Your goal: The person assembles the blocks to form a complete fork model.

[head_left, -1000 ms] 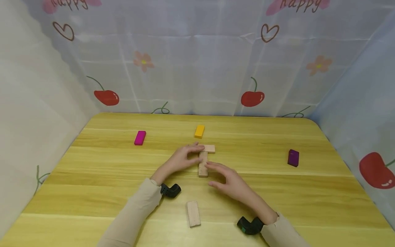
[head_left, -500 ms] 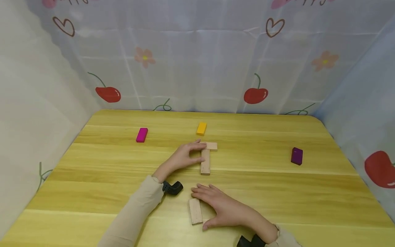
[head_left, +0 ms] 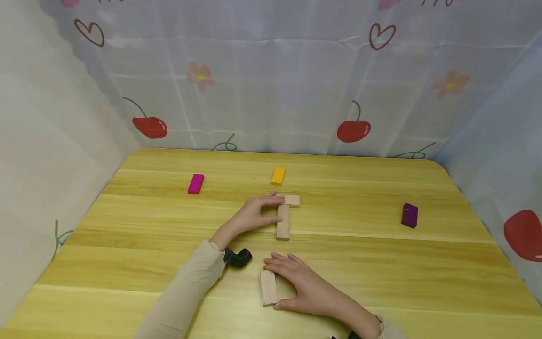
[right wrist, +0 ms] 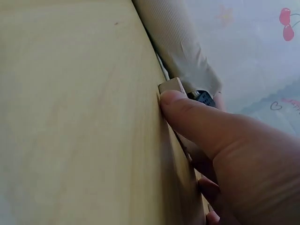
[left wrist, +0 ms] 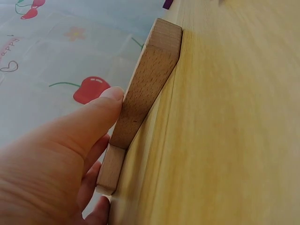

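Crosswise block (head_left: 292, 201) and lengthwise block (head_left: 283, 231) already meet, left hand (head_left: 253, 214) resting relaxed on both! Toward six o'clock, right hand (head_left: 310, 288) pinches loose block (head_left: 268, 288), unjoined.

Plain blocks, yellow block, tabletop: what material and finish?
Plain blocks: bare, matte wood by the look; dark grain flecks show in the left wrist view.
Yellow block: painted wood or plastic, can't tell; even colour, no grain visible.
Tabletop: wood or wood-look laminate, lightly glossy; streaked grain, pale sheen.
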Demonstrator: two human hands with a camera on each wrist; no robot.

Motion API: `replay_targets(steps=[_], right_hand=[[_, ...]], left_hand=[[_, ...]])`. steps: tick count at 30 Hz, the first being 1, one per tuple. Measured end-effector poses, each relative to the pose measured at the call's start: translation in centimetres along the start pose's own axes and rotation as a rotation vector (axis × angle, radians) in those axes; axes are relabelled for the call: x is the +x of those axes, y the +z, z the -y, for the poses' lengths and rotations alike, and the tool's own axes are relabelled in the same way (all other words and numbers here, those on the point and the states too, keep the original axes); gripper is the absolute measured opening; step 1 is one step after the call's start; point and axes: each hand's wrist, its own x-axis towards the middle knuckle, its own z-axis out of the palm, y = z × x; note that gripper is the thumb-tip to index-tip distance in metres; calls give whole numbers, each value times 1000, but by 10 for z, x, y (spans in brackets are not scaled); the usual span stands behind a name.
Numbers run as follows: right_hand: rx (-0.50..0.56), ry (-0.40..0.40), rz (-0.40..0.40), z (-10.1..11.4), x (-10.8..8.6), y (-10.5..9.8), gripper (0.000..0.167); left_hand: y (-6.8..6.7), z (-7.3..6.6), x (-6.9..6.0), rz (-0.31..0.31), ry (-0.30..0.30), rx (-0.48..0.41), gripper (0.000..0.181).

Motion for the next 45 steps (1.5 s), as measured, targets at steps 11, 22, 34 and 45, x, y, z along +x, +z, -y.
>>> replay_targets(steps=[11, 22, 34, 45], right_hand=[[18, 81, -90, 1, -2, 0, 65], [-24, 150, -289, -15, 3, -11, 68], [-81, 156, -327, -23, 5, -15, 65], [-101, 152, -315, -25, 3, -13, 64]], left_hand=[[0, -1, 0, 9, -26, -57, 50], [-1, -2, 0, 15, -25, -59, 51], [-1, 1, 0, 13, -29, -53, 50], [0, 2, 0, 19, -29, -60, 50]])
